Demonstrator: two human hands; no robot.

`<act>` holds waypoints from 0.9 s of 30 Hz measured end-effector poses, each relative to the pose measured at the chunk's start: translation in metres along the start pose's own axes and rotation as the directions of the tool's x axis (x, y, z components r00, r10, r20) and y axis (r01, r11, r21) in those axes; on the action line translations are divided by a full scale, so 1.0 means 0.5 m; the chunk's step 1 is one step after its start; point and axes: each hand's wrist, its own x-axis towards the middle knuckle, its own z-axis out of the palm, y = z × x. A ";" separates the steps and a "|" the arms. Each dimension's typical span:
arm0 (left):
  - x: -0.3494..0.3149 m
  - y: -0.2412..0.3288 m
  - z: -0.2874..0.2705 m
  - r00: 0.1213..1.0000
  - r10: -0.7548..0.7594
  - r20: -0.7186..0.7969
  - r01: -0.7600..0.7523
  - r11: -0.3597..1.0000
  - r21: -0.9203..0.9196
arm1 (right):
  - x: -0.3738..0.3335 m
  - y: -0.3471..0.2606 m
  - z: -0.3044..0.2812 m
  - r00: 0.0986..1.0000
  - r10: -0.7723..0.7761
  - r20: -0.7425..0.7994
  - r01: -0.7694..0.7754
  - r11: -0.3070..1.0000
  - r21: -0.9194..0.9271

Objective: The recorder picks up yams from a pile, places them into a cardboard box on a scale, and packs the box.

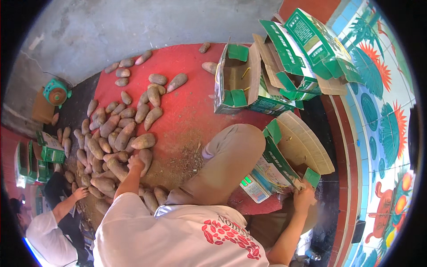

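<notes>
My left hand (135, 163) reaches into a heap of large reddish-brown tubers that look like sweet potatoes. Its fingers curl against one sweet potato (145, 159) at the heap's near right side. On my right, an open green and brown cardboard box (302, 140) stands beside my knee, flaps spread. My right hand (304, 196) is closed on the box's near edge, by a small green flap (312, 177). Under the box's left side sits a scale (254, 190) with a lit green display.
A red mat (178, 109) bears the heap and scattered tubers. Open boxes (235, 82) and stacked green cartons (307, 49) stand far right. At left, a co-worker (53, 231) reaches toward the heap, near more cartons (51, 149). A green round device (56, 93) stands by the wall.
</notes>
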 end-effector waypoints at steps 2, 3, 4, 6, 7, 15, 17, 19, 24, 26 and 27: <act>-0.022 -0.043 0.004 0.999 -0.036 -0.020 0.036 0.999 0.021 | -0.001 0.001 0.003 1.000 -0.008 -0.017 0.008 1.000 0.010; -0.028 -0.061 0.005 0.997 -0.065 -0.049 0.067 0.997 0.042 | -0.001 0.000 0.005 0.999 -0.009 -0.043 0.010 1.000 0.023; -0.030 -0.077 0.006 0.997 -0.070 -0.041 0.072 0.997 0.040 | -0.001 -0.002 0.006 0.999 -0.015 -0.037 0.016 1.000 0.020; -0.026 -0.112 0.010 0.972 -0.135 -0.194 0.140 0.990 0.013 | -0.001 -0.006 0.008 0.997 0.000 -0.079 0.002 1.000 0.022; -0.007 -0.130 0.017 0.965 -0.148 -0.215 0.160 0.986 0.037 | 0.000 -0.005 0.009 0.997 -0.006 -0.074 0.008 1.000 0.018; 0.090 -0.192 -0.028 0.967 -0.181 -0.177 0.183 0.983 -0.009 | -0.005 0.014 0.011 0.997 -0.014 0.070 0.023 0.991 -0.131; 0.103 -0.191 -0.045 0.972 -0.184 -0.146 0.186 0.982 0.006 | -0.007 0.017 0.013 0.999 -0.045 0.029 0.048 0.988 -0.147; 0.108 -0.192 -0.064 0.966 -0.254 0.040 0.251 0.965 0.070 | -0.011 0.026 0.018 0.997 -0.075 -0.014 0.072 0.984 -0.162; 0.167 -0.259 -0.022 0.965 -0.259 0.041 0.250 0.956 0.157 | -0.013 0.035 0.026 1.000 -0.005 0.015 0.008 0.980 -0.200; 0.185 -0.278 -0.011 0.967 -0.255 0.019 0.243 0.942 0.232 | -0.008 0.038 0.029 0.998 -0.062 0.010 0.063 0.979 -0.194; 0.184 -0.271 -0.016 0.966 -0.257 0.030 0.245 0.945 0.215 | -0.007 0.033 0.027 0.993 -0.118 0.003 0.116 0.974 -0.195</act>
